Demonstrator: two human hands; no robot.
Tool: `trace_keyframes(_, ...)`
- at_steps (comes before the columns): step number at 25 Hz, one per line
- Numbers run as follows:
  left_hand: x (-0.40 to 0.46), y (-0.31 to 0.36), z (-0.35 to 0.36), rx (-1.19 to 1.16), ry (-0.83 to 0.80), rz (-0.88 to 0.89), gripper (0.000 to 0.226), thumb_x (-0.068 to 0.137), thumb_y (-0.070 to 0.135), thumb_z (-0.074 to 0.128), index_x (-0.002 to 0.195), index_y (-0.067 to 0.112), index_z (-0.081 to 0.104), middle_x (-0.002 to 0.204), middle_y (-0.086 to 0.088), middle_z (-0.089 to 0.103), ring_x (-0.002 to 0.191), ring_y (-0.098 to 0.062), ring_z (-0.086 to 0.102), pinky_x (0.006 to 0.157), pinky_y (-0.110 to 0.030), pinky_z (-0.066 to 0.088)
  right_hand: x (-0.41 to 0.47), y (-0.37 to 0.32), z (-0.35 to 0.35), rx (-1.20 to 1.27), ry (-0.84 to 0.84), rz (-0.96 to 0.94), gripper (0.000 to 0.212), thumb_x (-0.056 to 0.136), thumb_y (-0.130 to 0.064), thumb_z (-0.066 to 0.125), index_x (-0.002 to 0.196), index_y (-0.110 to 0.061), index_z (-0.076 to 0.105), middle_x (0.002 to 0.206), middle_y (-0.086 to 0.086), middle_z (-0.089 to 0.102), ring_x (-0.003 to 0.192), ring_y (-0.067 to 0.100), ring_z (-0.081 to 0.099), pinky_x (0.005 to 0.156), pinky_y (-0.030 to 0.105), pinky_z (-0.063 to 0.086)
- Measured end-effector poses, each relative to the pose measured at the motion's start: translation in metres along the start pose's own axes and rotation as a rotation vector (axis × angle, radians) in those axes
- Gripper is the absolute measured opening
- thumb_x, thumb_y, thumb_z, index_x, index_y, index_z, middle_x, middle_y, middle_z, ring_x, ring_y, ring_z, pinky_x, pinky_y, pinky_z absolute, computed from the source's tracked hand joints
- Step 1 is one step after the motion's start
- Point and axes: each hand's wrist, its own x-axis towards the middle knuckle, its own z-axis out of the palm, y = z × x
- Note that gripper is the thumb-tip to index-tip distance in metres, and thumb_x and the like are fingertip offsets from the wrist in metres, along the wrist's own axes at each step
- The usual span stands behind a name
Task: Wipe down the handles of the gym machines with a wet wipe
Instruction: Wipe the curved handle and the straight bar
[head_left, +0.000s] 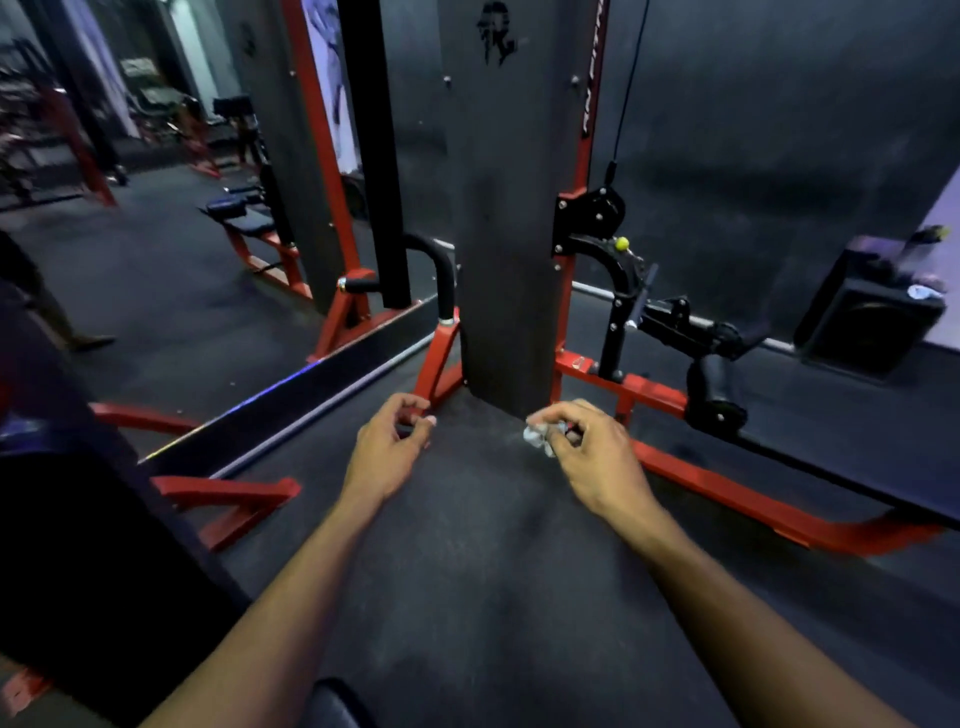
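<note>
My right hand (587, 452) pinches a crumpled white wet wipe (543, 434) low in front of the machine's dark central column (509, 249). My left hand (387, 447) hangs beside it with fingers loosely curled, holding nothing. A black curved padded handle (441, 270) rises from the red frame just left of the column, a little beyond my left hand. To the right of the column a black cable pulley arm (623, 270) with a yellow knob (622, 242) juts out, with a black roller pad (714, 395) lower down.
A mirror wall (182, 234) on the left reflects benches and red frames. Red base rails (753, 499) run across the dark rubber floor (467, 545) at the right. A black speaker box (878, 317) stands at the far right. A dark padded seat edge (78, 519) sits at my lower left.
</note>
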Motion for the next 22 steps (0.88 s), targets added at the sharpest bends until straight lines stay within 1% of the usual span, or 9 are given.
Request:
trace_keyframes(2, 0.029, 0.005, 0.006, 0.034, -0.008, -0.001, 0.021, 0.093, 0.03, 0.07, 0.099, 0.047, 0.061, 0.082, 0.012, 0.069, 0.079, -0.016, 0.07, 0.076, -0.034, 0.053, 0.04, 0.008, -0.005, 0.064, -0.019, -0.017, 0.031, 0.091, -0.003, 0.065, 0.083, -0.031, 0.074, 0.089, -0.01, 0.07, 0.073, -0.001, 0.065, 0.066, 0.019, 0.051)
trace_keyframes(4, 0.058, 0.01, 0.006, 0.071, 0.005, 0.017, 0.017, 0.09, 0.036, 0.07, 0.101, 0.044, 0.061, 0.085, 0.013, 0.068, 0.079, -0.013, 0.068, 0.078, -0.035, 0.055, 0.081, 0.015, -0.002, 0.133, -0.045, -0.016, 0.031, 0.092, -0.001, 0.064, 0.08, -0.028, 0.073, 0.085, -0.008, 0.073, 0.069, 0.002, 0.069, 0.06, 0.025, 0.056)
trace_keyframes(5, 0.072, 0.011, 0.004, 0.079, 0.016, 0.016, 0.017, 0.089, 0.037, 0.07, 0.103, 0.04, 0.061, 0.087, 0.012, 0.068, 0.078, -0.011, 0.067, 0.079, -0.034, 0.054, 0.101, 0.018, 0.002, 0.136, -0.057, -0.023, 0.031, 0.091, 0.0, 0.064, 0.079, -0.028, 0.072, 0.084, -0.008, 0.074, 0.068, 0.003, 0.07, 0.059, 0.023, 0.055)
trace_keyframes(8, 0.11, 0.005, -0.004, 0.136, 0.046, -0.024, 0.026, 0.091, 0.026, 0.075, 0.113, 0.027, 0.061, 0.098, 0.006, 0.065, 0.081, -0.01, 0.064, 0.083, -0.033, 0.053, 0.152, 0.025, 0.019, 0.081, -0.05, -0.079, 0.031, 0.088, -0.005, 0.071, 0.08, -0.035, 0.07, 0.086, -0.013, 0.072, 0.076, 0.003, 0.069, 0.067, 0.022, 0.054)
trace_keyframes(11, 0.161, -0.007, -0.018, 0.219, 0.056, -0.038, 0.044, 0.09, 0.025, 0.076, 0.129, 0.023, 0.055, 0.117, 0.0, 0.06, 0.096, -0.014, 0.065, 0.093, -0.035, 0.053, 0.201, 0.025, 0.038, 0.025, -0.02, -0.178, 0.033, 0.086, -0.005, 0.073, 0.084, -0.037, 0.071, 0.091, -0.016, 0.068, 0.084, 0.001, 0.065, 0.074, 0.019, 0.053)
trace_keyframes(15, 0.275, -0.033, -0.049, 0.267, 0.041, -0.042, 0.08, 0.088, 0.026, 0.078, 0.155, 0.02, 0.033, 0.144, -0.008, 0.044, 0.125, -0.021, 0.055, 0.106, -0.032, 0.044, 0.288, 0.009, 0.075, -0.034, 0.005, -0.32, 0.027, 0.089, 0.001, 0.068, 0.094, -0.025, 0.075, 0.094, -0.013, 0.063, 0.09, 0.004, 0.064, 0.076, 0.021, 0.056)
trace_keyframes(18, 0.36, -0.052, -0.071, 0.167, 0.041, -0.005, 0.104, 0.077, 0.043, 0.082, 0.16, 0.029, 0.02, 0.155, -0.007, 0.033, 0.141, -0.022, 0.044, 0.117, -0.044, 0.039, 0.358, -0.008, 0.113, -0.064, 0.054, -0.348, 0.024, 0.089, 0.001, 0.065, 0.089, -0.021, 0.073, 0.094, -0.01, 0.061, 0.089, 0.004, 0.063, 0.078, 0.025, 0.056)
trace_keyframes(21, 0.435, -0.074, -0.084, -0.022, 0.003, 0.031, 0.119, 0.063, 0.065, 0.085, 0.159, 0.038, 0.019, 0.159, -0.002, 0.031, 0.145, -0.017, 0.037, 0.119, -0.046, 0.036, 0.424, -0.022, 0.16, -0.136, 0.041, -0.359, 0.024, 0.09, 0.003, 0.062, 0.09, -0.018, 0.072, 0.096, -0.01, 0.058, 0.089, -0.002, 0.062, 0.082, 0.018, 0.053)
trace_keyframes(22, 0.455, -0.082, -0.085, -0.088, -0.051, 0.042, 0.12, 0.06, 0.066, 0.087, 0.157, 0.041, 0.02, 0.158, 0.002, 0.034, 0.145, -0.014, 0.038, 0.119, -0.044, 0.037, 0.443, -0.023, 0.173, -0.186, 0.015, -0.38, 0.023, 0.091, 0.002, 0.062, 0.092, -0.018, 0.072, 0.098, -0.009, 0.057, 0.09, 0.0, 0.061, 0.084, 0.021, 0.053)
